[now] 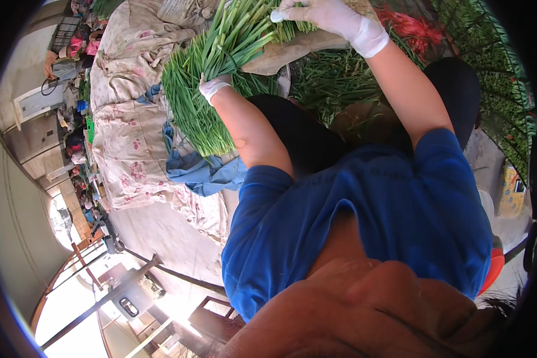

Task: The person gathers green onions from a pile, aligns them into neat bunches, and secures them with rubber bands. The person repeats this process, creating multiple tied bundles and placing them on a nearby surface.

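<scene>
My gloved left hand [216, 88] grips a bunch of long green leafy stalks [235, 39], held above a larger pile of similar greens [191, 113]. My gloved right hand [316, 17] is at the top of the view beside the upper part of the bunch, its fingers apart and slightly bent over the stalks. The pile lies on floral cloth [125, 137] and blue cloth [200, 176]. A tan sheet [289, 48] shows under my hands, and loose cut leaves [334, 80] are heaped in front of my body.
Red shredded material [417, 36] lies at upper right, beside dark mesh [483, 71] over greenery. A yellow patterned item [510, 191] and a red stool edge [492, 274] are at my right. Cluttered objects [77, 137] line the left, with a scooter [110, 235] and metal frames [89, 310] farther off.
</scene>
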Motion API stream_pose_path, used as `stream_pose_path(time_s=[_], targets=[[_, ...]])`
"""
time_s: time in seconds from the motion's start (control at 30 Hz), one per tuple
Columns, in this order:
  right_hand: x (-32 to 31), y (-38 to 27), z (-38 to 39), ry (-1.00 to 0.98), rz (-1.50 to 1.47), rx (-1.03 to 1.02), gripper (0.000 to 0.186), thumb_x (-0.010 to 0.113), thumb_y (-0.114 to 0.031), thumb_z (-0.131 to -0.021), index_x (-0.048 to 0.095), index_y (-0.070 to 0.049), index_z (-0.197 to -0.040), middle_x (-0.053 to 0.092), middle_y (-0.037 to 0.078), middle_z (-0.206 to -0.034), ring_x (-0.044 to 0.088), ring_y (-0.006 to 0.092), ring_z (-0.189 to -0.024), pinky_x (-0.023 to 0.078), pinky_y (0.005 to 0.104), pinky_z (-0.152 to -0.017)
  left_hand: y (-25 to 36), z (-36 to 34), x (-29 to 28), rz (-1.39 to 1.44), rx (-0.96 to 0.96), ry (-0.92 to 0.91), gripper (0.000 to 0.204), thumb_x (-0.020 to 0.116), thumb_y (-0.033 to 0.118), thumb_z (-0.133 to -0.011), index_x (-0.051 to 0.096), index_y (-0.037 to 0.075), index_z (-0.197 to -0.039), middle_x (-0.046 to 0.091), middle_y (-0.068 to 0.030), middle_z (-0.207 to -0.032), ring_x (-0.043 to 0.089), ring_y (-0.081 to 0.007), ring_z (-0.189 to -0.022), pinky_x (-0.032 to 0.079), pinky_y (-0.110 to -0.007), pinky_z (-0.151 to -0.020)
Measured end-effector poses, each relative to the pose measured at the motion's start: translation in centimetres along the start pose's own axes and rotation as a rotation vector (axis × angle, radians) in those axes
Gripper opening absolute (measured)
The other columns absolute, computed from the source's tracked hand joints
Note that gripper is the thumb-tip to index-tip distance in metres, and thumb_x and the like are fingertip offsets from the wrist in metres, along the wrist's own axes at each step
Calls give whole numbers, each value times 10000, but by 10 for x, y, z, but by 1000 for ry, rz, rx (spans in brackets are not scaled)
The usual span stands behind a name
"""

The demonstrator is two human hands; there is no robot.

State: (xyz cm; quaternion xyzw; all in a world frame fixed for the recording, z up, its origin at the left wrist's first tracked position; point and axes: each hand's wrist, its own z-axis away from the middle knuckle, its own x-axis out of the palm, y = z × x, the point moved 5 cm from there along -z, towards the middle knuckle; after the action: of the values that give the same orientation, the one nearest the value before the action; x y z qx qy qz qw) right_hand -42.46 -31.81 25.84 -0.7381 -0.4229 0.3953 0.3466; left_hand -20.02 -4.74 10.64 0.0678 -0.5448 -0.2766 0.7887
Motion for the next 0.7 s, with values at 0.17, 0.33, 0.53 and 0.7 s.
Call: stream_pose_path(time_s=[0.17, 0.33, 0.53, 0.7], targets=[[-6, -16, -1, 16, 169, -157, 177, 635, -188, -792, 714, -77, -905, 521, 180, -1262, 536, 281, -1097, 411, 369, -941, -11, 1, 1, 1, -12, -14, 307, 397, 233, -853, 592, 84, -1038, 609, -104, -1115, 549, -296, -1051, 420, -540, -915], [29, 18, -31, -23, 464, -21, 636, 700, -257, -729, 430, -113, -1287, 524, 165, -1243, 444, 344, -1168, 344, 399, -999, -20, 6, 6, -26, -32, -15, 310, 396, 234, -854, 592, 84, -1041, 608, -104, -1118, 548, -296, -1053, 419, -540, -917], [46, 24, -43, -43, 509, 172, 614, 735, -328, -681, 554, -74, -1210, 466, 148, -1315, 372, 343, -1232, 305, 387, -1030, -16, 7, 3, -41, -28, 6, 313, 395, 236, -855, 592, 84, -1045, 607, -103, -1121, 547, -297, -1056, 417, -540, -919], [51, 26, -41, 226, 468, 15, 474, 747, -263, -644, 645, -111, -1081, 420, 118, -1372, 399, 328, -1195, 334, 384, -1021, -16, 7, 2, -53, -26, 11, 316, 395, 237, -855, 592, 85, -1049, 606, -102, -1124, 546, -297, -1058, 416, -539, -920]])
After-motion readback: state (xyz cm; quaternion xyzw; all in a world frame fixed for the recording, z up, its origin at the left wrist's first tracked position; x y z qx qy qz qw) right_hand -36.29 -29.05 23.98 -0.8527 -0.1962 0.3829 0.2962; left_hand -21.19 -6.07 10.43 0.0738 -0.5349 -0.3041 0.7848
